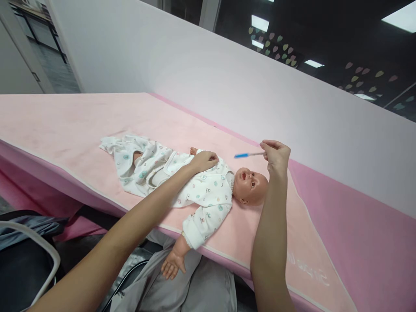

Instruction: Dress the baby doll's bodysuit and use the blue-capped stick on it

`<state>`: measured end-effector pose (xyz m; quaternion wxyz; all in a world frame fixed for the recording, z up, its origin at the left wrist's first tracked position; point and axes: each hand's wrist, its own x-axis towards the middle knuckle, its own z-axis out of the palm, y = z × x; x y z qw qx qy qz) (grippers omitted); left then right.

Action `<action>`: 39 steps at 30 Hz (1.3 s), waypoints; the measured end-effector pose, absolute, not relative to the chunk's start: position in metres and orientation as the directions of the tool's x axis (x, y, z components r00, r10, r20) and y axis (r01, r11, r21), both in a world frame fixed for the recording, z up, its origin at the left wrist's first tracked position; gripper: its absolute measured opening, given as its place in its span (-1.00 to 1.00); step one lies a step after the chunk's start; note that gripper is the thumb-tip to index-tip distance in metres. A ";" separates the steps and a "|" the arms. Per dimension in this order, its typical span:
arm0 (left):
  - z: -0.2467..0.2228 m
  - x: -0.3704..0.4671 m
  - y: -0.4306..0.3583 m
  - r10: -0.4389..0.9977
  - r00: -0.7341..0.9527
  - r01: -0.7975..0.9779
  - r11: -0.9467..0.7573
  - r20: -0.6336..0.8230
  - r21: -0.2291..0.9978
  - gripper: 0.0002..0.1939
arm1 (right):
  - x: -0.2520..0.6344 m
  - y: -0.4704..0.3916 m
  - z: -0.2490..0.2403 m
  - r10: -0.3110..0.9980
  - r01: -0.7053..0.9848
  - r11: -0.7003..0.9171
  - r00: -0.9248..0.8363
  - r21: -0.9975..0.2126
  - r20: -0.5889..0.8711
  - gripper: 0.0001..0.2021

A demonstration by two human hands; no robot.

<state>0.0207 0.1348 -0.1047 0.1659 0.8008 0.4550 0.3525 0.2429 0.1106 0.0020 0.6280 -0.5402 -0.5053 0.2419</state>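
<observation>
A baby doll (250,186) lies on its back on the pink padded table, its head to the right. It wears a white printed baby outfit (208,186), and one arm hangs over the table's near edge. On the doll's chest rests my left hand (204,161), its fingers curled in against the cloth; whether they grip anything is hidden. Raised above the doll's head, my right hand (276,155) pinches a thin stick with a blue end (242,155) by its other end. The stick points left, almost level, apart from the doll.
The pink table mat (81,117) runs along a white wall (195,73). My lap in grey trousers (208,286) is below the near edge. A dark chair with a pale curved frame (48,251) stands at lower left. A dark window with heart stickers (279,47) is above.
</observation>
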 end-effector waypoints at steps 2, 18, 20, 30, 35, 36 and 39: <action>-0.105 0.021 0.136 0.845 0.340 0.609 -0.532 0.413 0.588 -0.76 | 0.243 0.110 0.003 0.845 0.241 0.303 0.380 -0.922 0.377 -0.81; -0.105 0.022 0.135 0.845 0.335 0.616 -0.531 0.416 0.582 -0.76 | 0.244 0.099 0.015 0.791 0.278 0.345 0.429 -0.896 0.437 -0.84; -0.105 0.021 0.135 0.843 0.337 0.615 -0.534 0.418 0.580 -0.76 | 0.245 0.097 0.017 0.798 0.262 0.343 0.425 -0.902 0.427 -0.85; -0.105 0.022 0.137 0.840 0.344 0.611 -0.540 0.421 0.579 -0.77 | 0.244 0.101 0.014 0.929 -0.014 0.287 0.248 -0.958 0.274 -0.81; -0.106 0.021 0.137 0.839 0.342 0.608 -0.541 0.423 0.581 -0.77 | 0.247 0.101 0.013 0.909 0.016 0.299 0.301 -0.954 0.289 -0.80; -0.106 0.021 0.137 0.839 0.342 0.607 -0.541 0.424 0.582 -0.77 | 0.248 0.101 0.013 0.916 0.010 0.291 0.287 -0.957 0.281 -0.80; -0.107 0.021 0.137 0.839 0.342 0.609 -0.541 0.424 0.581 -0.76 | 0.250 0.103 0.012 0.909 0.068 0.280 0.303 -0.958 0.287 -0.81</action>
